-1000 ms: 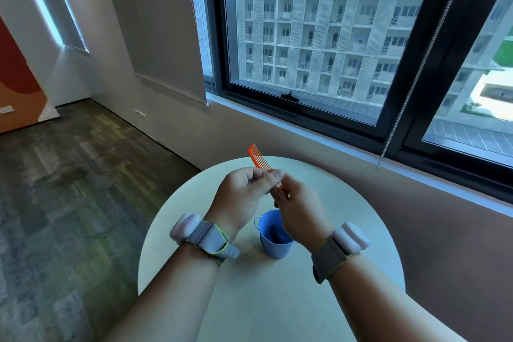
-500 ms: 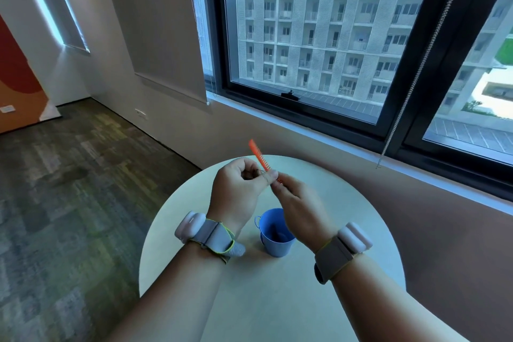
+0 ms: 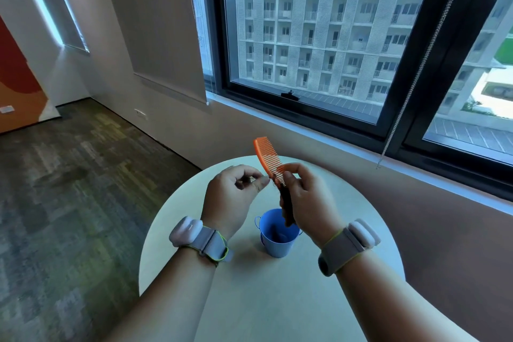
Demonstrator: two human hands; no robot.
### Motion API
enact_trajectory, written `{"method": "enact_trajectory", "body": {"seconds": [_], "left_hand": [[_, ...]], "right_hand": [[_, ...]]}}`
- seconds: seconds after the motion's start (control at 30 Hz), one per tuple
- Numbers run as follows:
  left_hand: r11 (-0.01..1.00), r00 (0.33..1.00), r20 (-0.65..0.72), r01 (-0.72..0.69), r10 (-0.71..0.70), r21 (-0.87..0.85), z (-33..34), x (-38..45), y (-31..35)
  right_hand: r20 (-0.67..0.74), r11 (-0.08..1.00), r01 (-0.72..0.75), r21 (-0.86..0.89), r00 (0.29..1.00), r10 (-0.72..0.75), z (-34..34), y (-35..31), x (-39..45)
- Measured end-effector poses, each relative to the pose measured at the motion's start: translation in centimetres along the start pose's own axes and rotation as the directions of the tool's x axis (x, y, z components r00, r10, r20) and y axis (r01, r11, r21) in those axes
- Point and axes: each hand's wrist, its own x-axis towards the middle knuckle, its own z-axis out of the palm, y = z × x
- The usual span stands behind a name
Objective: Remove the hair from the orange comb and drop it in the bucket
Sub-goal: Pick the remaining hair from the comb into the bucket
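My right hand (image 3: 308, 197) grips the orange comb (image 3: 267, 157) by its lower part and holds it upright above the table, teeth turned to the right. A dark tuft of hair (image 3: 286, 200) hangs from the comb's lower teeth, down along my right palm. My left hand (image 3: 231, 191) is just left of the comb, thumb and forefinger pinched together at the hair by the teeth. The small blue bucket (image 3: 277, 239) stands on the round table directly below both hands, with something dark inside.
The round pale table (image 3: 277, 300) stands close to a brown wall under a wide window (image 3: 319, 44). A blind's bead chain (image 3: 416, 69) hangs at the right. Carpeted floor (image 3: 69, 189) spreads to the left.
The comb has turned from edge-on to showing its teeth and stands more upright. My hands have drawn slightly apart, and the hair tuft now hangs visibly below the teeth.
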Motion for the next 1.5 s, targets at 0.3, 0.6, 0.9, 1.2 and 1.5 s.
{"method": "enact_trajectory", "body": {"seconds": [0.3, 0.6, 0.9, 1.2, 1.5], "left_hand": [[0.952, 0.992, -0.041, 0.106, -0.123, -0.287, -0.4, 1.0, 0.8], [0.959, 0.960, 0.086, 0.272, -0.265, -0.083, -0.3, 0.8, 0.2], [0.971, 0.995, 0.041, 0.083, -0.094, 0.226, 0.5, 0.1, 0.7], [0.996, 0.995, -0.020, 0.093, -0.093, -0.004, 0.3, 0.0, 1.2], [0.842, 0.888, -0.125, 0.364, -0.443, -0.399, -0.5, 1.1, -0.3]], "right_hand": [[-0.006, 0.997, 0.027, -0.066, 1.000, -0.028, -0.1, 0.1, -0.1], [-0.029, 0.993, 0.067, -0.093, 0.997, -0.070, -0.1, 0.4, 0.3], [-0.016, 0.973, 0.109, -0.205, 0.993, -0.114, 0.0, 1.3, 0.5], [-0.046, 0.969, 0.086, -0.234, 0.994, -0.099, 0.0, 1.2, 0.3], [-0.063, 1.000, 0.028, 0.007, 0.998, -0.028, -0.9, -0.5, -0.3]]}}
